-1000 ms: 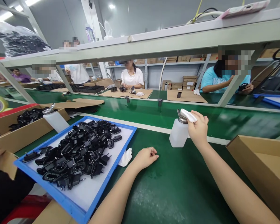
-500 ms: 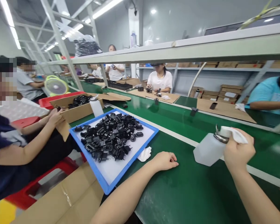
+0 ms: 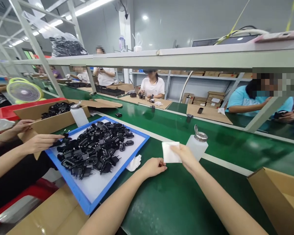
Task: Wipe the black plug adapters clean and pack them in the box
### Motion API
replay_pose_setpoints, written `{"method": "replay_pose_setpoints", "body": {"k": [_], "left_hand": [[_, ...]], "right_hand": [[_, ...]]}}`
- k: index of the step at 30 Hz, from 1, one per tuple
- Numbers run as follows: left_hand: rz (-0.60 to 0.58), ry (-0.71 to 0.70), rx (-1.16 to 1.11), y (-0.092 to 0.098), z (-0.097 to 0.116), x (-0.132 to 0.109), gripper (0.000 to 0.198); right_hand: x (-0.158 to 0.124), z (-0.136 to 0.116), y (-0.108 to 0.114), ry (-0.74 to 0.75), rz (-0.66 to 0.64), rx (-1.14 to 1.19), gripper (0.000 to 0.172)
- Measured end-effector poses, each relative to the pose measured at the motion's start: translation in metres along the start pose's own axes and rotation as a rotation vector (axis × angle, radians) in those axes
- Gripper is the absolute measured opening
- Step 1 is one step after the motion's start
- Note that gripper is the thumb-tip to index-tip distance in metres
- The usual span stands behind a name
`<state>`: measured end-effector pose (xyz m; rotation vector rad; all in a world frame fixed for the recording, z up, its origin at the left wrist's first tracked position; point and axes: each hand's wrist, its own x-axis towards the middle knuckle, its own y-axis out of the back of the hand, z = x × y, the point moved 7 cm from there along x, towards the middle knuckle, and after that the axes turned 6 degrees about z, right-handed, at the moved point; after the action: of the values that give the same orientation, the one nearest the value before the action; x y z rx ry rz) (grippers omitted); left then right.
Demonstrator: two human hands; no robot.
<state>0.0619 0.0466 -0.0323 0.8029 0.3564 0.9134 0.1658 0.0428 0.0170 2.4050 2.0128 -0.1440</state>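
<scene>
My right hand [image 3: 185, 155] pinches a folded white wiping cloth [image 3: 168, 153], held up flat over the green table. Behind that hand stands a whitish dispenser bottle [image 3: 200, 148] with its metal lid flipped up. My left hand [image 3: 153, 167] rests on the table with its fingers curled in, close beside the cloth; whatever they may hold is hidden. A blue-rimmed tray [image 3: 123, 164] lies to the left, heaped with black plug adapters [image 3: 94, 143]. Between the tray and my left hand is a crumpled white cloth [image 3: 134, 163].
A co-worker's hand [image 3: 42, 143] holds a black plug at the tray's left edge. Behind it stand a carton [image 3: 61, 122] of black parts and a second bottle [image 3: 78, 116]. At the right is a cardboard box [image 3: 269, 192]. A shelf beam [image 3: 186, 60] crosses above.
My right hand has left the bottle's top and come left with the cloth, now near my left hand. The bottle's lid stands open. The view has turned right; the co-worker's hand has reached the tray.
</scene>
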Motion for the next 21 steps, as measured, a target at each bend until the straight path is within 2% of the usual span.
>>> {"method": "replay_pose_setpoints", "body": {"k": [3, 6, 11, 16, 18, 21], "left_hand": [[-0.010, 0.011, 0.012, 0.001, 0.001, -0.001, 0.020], [-0.027, 0.010, 0.022, 0.000, 0.002, -0.001, 0.020], [-0.006, 0.033, 0.102, 0.002, 0.002, -0.004, 0.017], [0.132, 0.124, 0.215, 0.015, 0.001, -0.005, 0.018], [0.205, 0.160, 0.243, 0.025, 0.002, 0.003, 0.021], [0.306, 0.215, 0.289, 0.048, -0.002, 0.027, 0.026]], "right_hand": [[0.012, 0.047, -0.005, -0.123, -0.008, 0.124, 0.027], [0.020, 0.070, 0.003, -0.157, 0.018, 0.163, 0.026], [0.019, 0.072, 0.009, -0.186, 0.028, 0.169, 0.023], [0.016, 0.070, 0.002, -0.186, -0.021, 0.153, 0.021], [0.017, 0.071, 0.000, -0.207, -0.066, 0.137, 0.022], [0.017, 0.074, -0.001, -0.262, -0.125, 0.108, 0.025]]}}
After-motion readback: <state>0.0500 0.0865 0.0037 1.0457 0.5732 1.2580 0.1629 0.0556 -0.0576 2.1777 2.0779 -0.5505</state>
